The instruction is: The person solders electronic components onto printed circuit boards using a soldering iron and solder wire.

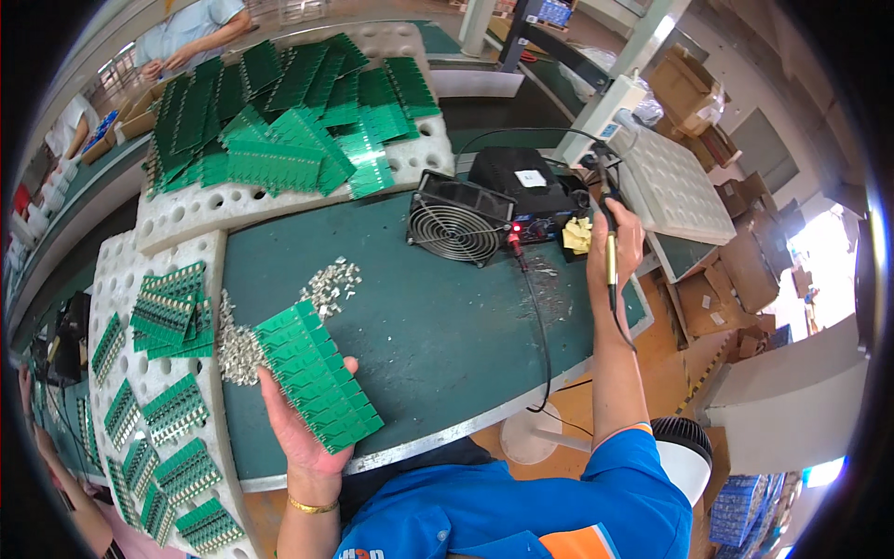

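My left hand point(303, 440) holds a green circuit board panel point(318, 377) over the near edge of the bench, tilted, with its fingers round the underside and sides. Raised at the right, my right hand point(626, 244) is closed round a soldering iron point(611, 259), whose cable hangs down along the forearm. The iron's tip end points up and away, close to the black soldering station point(521, 182) and a crumpled yellow sponge point(577, 236). A round-grilled fan point(456, 229) stands beside the station. Small whitish parts lie in one heap point(240, 356) and another point(331, 285) beyond the panel.
A foam tray point(419, 163) at the back carries many bare green boards point(279, 160). On the left foam tray point(116, 265) lie boards fitted with parts point(175, 408). A black cable point(540, 326) crosses the bench's right side. Other people point(191, 37) are at far left.
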{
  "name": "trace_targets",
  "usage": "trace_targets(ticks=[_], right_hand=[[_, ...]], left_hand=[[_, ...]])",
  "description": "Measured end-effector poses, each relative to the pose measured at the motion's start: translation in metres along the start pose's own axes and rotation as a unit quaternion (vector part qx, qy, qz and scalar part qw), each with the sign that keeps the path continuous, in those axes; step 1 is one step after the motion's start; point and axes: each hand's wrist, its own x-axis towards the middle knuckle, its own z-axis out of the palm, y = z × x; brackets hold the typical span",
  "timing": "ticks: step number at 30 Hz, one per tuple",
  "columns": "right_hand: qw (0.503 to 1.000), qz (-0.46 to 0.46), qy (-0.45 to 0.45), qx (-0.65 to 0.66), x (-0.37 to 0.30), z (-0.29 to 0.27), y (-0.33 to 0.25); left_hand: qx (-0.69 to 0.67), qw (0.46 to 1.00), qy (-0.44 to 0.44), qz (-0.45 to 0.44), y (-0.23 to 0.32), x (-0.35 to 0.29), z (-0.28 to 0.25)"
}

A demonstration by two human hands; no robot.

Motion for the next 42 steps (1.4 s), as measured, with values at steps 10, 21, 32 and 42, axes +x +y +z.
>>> trace_targets(ticks=[10,21,32,42], right_hand=[[0.952,0.205,-0.041,0.222,0.009,-0.032,-0.065],[0.750,0.006,-0.277,0.601,-0.050,-0.064,-0.201],[0.736,0.009,-0.289,0.613,-0.062,-0.059,-0.214],[0.730,0.013,-0.296,0.616,-0.065,-0.056,-0.214]], left_hand=[[-0.024,0.996,-0.049,-0.070,-0.002,0.007,-0.002],[0.012,0.994,-0.073,-0.078,0.002,-0.001,0.002],[0.010,0.993,-0.083,-0.080,0.002,0.000,-0.004],[0.016,0.994,-0.081,-0.073,0.002,0.001,-0.006]])
